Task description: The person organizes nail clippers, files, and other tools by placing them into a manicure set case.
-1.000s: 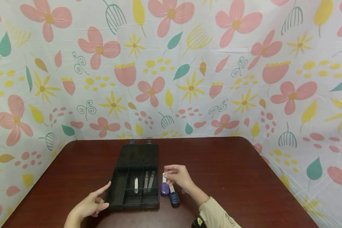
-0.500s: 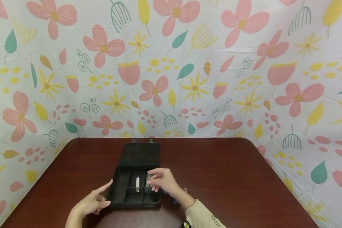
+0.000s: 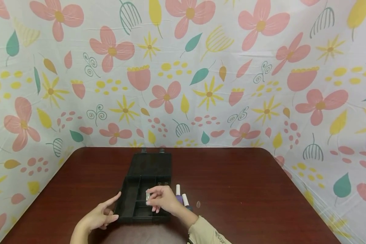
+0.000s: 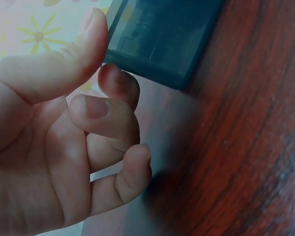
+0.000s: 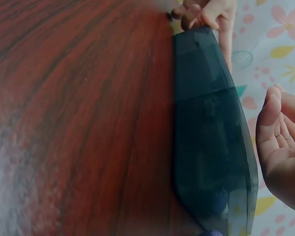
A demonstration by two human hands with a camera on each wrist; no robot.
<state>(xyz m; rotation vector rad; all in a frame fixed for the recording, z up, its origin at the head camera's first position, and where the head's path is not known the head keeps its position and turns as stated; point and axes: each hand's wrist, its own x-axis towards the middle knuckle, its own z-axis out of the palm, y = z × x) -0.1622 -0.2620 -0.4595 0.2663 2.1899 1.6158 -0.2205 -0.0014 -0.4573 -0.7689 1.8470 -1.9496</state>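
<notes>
- The small silvery piece [image 3: 148, 196] sits at your right fingertips, at the black case's [image 3: 137, 219] middle; its compartment floor is mostly hidden.
- Your right hand [image 3: 162, 199] curls thumb toward forefinger around it, probably for a fine grip; you cannot tell whether the pinch is closed.
- Tips of two clear strips [image 3: 159, 184] show just beyond your knuckles.
- Your left hand [image 3: 96, 216] is loosely half open, forefinger stretched along the case's left wall, thumb at its near left corner, seemingly bracing it.
- The lid [image 3: 152, 164] lies folded back toward the table's [image 3: 247, 189] far edge, leaving your compartments reachable.
- Outside the case's right wall stand or lean a purple bottle [image 3: 178, 191] and a dark bottle [image 3: 186, 200], likely kept handy; a clear oval piece [image 3: 198, 204] lies farther toward the table's right edge.
</notes>
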